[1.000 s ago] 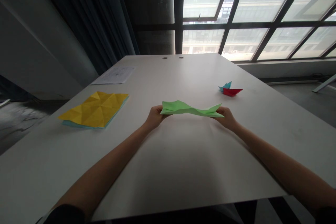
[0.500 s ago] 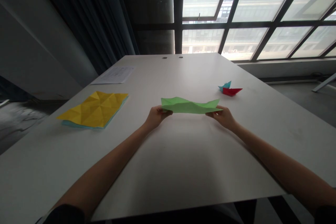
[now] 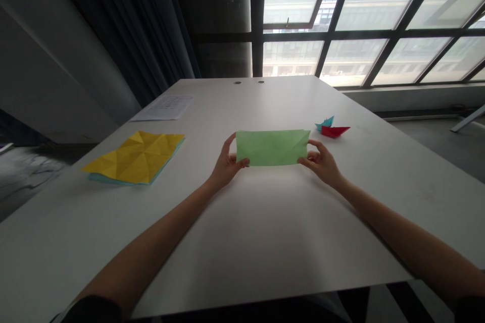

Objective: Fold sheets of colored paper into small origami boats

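A light green sheet of paper (image 3: 273, 148), folded to a wide rectangle, stands tilted up above the white table, its broad face toward me. My left hand (image 3: 229, 162) grips its left end, thumb on the near lower corner and a finger at the upper edge. At the right end my right hand (image 3: 321, 162) holds it the same way, with the thumb at the lower corner. Fingertips behind the paper are hidden. Beyond my right hand lie a red folded paper boat (image 3: 335, 132) and a blue folded paper piece (image 3: 325, 123), close together.
On the left of the white table (image 3: 242, 242) a creased yellow sheet (image 3: 142, 156) lies over light blue paper (image 3: 117, 180). Farther back is a white printed page (image 3: 164, 108). Two round inserts sit near the far edge. A dark curtain and windows stand beyond.
The green paper has gone from a low, wavy, spread shape to a flatter upright rectangle facing me. Both hands have turned with it, and its ends are slightly closer together.
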{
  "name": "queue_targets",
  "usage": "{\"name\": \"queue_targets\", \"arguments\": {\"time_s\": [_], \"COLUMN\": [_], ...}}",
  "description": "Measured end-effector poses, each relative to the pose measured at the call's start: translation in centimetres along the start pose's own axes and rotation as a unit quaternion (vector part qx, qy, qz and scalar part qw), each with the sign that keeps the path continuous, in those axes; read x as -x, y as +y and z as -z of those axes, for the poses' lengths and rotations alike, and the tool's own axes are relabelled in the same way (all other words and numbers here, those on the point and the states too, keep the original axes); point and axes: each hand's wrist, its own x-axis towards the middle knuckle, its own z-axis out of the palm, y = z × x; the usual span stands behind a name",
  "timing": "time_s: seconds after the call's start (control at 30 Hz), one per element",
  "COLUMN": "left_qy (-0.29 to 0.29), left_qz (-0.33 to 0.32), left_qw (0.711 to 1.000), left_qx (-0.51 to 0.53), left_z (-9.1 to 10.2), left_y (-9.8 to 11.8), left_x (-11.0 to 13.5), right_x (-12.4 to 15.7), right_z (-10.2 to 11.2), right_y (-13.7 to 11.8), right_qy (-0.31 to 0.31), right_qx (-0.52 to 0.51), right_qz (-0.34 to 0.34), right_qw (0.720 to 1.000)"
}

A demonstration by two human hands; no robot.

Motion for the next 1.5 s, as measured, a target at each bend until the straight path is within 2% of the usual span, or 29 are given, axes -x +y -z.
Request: {"name": "queue_targets", "arguments": {"time_s": [0.1,0.3,0.5,0.7,0.93,1.17,1.33,1.43,1.5], "left_qy": [-0.013,-0.046,-0.116,-0.206,-0.213,-0.209,-0.222,-0.213,-0.213], "left_qz": [-0.02,-0.025,-0.067,-0.123,-0.11,-0.126,-0.129,-0.128,-0.13], "left_qw": [1.0,0.993,0.964,0.932,0.903,0.902,0.902,0.902,0.903], "left_qx": [-0.009,-0.106,-0.231,-0.271,-0.357,-0.357,-0.349,-0.352,-0.35], "left_z": [-0.1,0.4,0.7,0.1,-1.5,-1.5,-1.2,-1.1,-1.0], "left_y": [0.0,-0.7,0.3,1.7,3.3,2.5,2.3,2.3,2.3], "left_x": [0.1,0.0,-0.1,0.1,0.8,0.8,0.6,0.5,0.5], "right_x": [-0.2,-0.2,0.0,0.2,0.7,0.9,0.6,0.1,-0.5], "right_z": [0.3,0.7,0.6,0.6,0.1,-0.3,0.8,2.2,2.9], "right_y": [0.4,0.7,-0.5,-1.3,-2.1,-2.1,-2.8,-3.4,-3.5], "right_qy": [-0.017,-0.118,-0.179,-0.221,-0.211,-0.254,-0.307,-0.362,-0.351], "right_qx": [-0.004,0.062,0.121,0.127,0.221,0.23,0.2,0.163,0.116], "right_qz": [-0.003,0.01,0.058,0.099,0.149,0.173,0.142,0.072,0.03], "right_qw": [1.0,0.991,0.975,0.962,0.941,0.923,0.919,0.915,0.929]}}
